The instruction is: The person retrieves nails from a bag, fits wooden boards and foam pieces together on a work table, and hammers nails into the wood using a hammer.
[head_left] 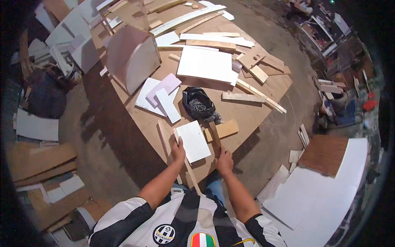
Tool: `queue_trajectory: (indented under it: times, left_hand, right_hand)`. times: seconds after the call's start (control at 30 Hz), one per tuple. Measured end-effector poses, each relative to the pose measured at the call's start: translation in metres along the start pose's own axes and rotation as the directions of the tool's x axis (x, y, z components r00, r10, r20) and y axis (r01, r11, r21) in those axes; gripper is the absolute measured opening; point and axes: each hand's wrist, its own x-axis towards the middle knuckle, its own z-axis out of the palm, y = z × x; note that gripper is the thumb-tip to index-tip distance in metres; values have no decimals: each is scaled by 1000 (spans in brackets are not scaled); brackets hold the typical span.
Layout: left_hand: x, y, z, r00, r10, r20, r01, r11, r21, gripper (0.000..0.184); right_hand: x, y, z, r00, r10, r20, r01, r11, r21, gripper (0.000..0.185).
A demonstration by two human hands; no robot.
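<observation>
My left hand point(179, 152) is closed round a thin wooden strip point(190, 172) at the left edge of a small white board point(194, 142). The strip runs from the board down toward my shirt. In my right hand point(224, 162) is the wooden handle of a hammer point(215, 136), which points away from me; its head is hard to make out. Beyond the board sits a black plastic bag point(190, 92) holding a heap of nails point(198, 103). A short wood block point(226, 130) lies beside the hammer, partly under it.
The wooden worktable point(158, 109) carries white panels point(205, 64), several long strips point(189, 20) and a curved box-like piece point(133, 57) at its left. A batten point(242, 97) lies near the right edge. Large white sheets point(304, 197) and a brown panel point(324, 155) lie to the right.
</observation>
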Motion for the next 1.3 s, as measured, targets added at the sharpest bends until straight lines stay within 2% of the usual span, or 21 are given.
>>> queue_trajectory:
  times: [0.07,0.1,0.17,0.2,0.23,0.3,0.43,0.5,0.6,0.7,0.77,0.8,0.87,0.9,0.97,1.03,1.1,1.13,1.23,1.27,1.3]
  left_hand:
    - [17,4,-6,954,-270,128,234,941,243,70]
    - [-2,4,2,961,-272,53,256,946,199,71]
    - [8,7,11,973,-229,-12,229,970,80,75]
    - [12,-14,18,982,-189,-7,188,968,166,71]
    - [23,-7,14,985,-173,-13,172,973,156,71]
    - [-3,17,25,964,-265,23,265,964,-3,58]
    - [-8,39,53,971,-225,-84,214,969,-125,62]
    - [-21,62,58,947,-304,-103,287,945,-158,66]
    - [-31,91,59,913,-401,-70,396,915,-84,69]
    - [-41,122,62,949,-293,-114,277,951,-138,69]
    - [-33,108,81,953,-209,-219,142,948,-286,67]
    - [-27,102,88,953,-212,-216,144,945,-295,67]
    - [-9,94,95,969,-240,-53,209,919,-336,68]
    - [-6,103,100,970,-239,-52,208,918,-339,68]
    - [2,124,107,948,-316,-38,307,939,-154,72]
    - [2,183,119,942,-335,-12,333,939,-84,72]
    - [8,199,131,934,-358,0,358,934,-18,73]
    - [10,206,159,942,-333,-34,328,939,-101,71]
    - [34,172,196,962,-260,-84,227,932,-283,68]
    - [44,165,210,972,-219,-87,170,907,-386,67]
    - [49,173,221,968,-222,-115,162,907,-389,67]
  right_hand:
    - [17,6,11,988,38,150,-36,999,-21,72]
    - [17,27,9,982,21,190,-15,999,-32,72]
    - [33,36,19,975,-143,171,133,989,67,69]
    - [36,46,15,969,-159,188,149,987,66,69]
    - [42,38,15,969,-210,132,205,978,45,68]
    - [56,76,-5,932,-362,36,361,932,30,63]
    - [110,104,-23,872,-484,-81,487,873,22,60]
    - [124,115,-38,841,-535,-85,539,841,38,60]
    - [146,121,-60,817,-576,-34,577,816,36,61]
    - [165,109,-81,827,-562,-3,561,826,-51,62]
    - [183,107,-77,825,-564,-29,562,825,-54,61]
    - [191,107,-79,822,-567,-46,565,824,-55,59]
    - [207,105,-88,828,-557,-64,552,830,-86,57]
    - [215,106,-93,834,-546,-83,537,837,-106,54]
    - [238,113,-93,854,-520,-24,514,850,-112,50]
    - [272,121,-104,873,-487,28,486,866,-118,47]
    - [281,117,-102,829,-556,-59,557,830,13,45]
    - [301,127,-110,853,-509,-116,522,836,170,45]
    - [338,119,-106,860,-480,-174,510,825,245,46]
    - [361,115,-100,923,-371,-100,373,802,466,45]
    - [383,108,-97,962,-272,3,204,730,653,45]
